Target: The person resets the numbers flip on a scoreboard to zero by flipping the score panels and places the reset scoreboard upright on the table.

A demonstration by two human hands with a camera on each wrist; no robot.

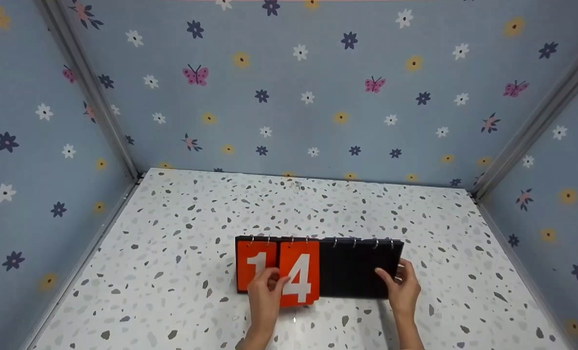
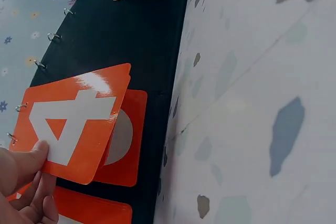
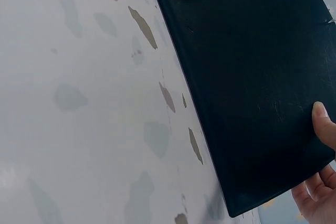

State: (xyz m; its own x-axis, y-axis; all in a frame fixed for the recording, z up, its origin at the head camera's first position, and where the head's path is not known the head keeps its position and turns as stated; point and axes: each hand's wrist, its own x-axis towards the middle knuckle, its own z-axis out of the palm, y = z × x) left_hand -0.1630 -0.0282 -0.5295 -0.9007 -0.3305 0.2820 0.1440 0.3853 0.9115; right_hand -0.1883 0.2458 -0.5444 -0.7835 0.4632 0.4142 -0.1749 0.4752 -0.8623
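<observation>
A black flip scoreboard stands on the table, its cards hung from metal rings along the top edge. An orange card with a white 1 is at its left end. Beside that hangs an orange card with a white 4, lifted off the board. My left hand pinches the 4 card at its left edge between thumb and fingers. In the left wrist view another orange card with a rounded white shape shows behind it. My right hand grips the scoreboard's right edge, thumb on the front and fingers behind.
The speckled white table extends around the scoreboard. Blue flower-patterned walls enclose it at the back and both sides, with grey metal posts at the corners. Bare rings line the scoreboard's right half.
</observation>
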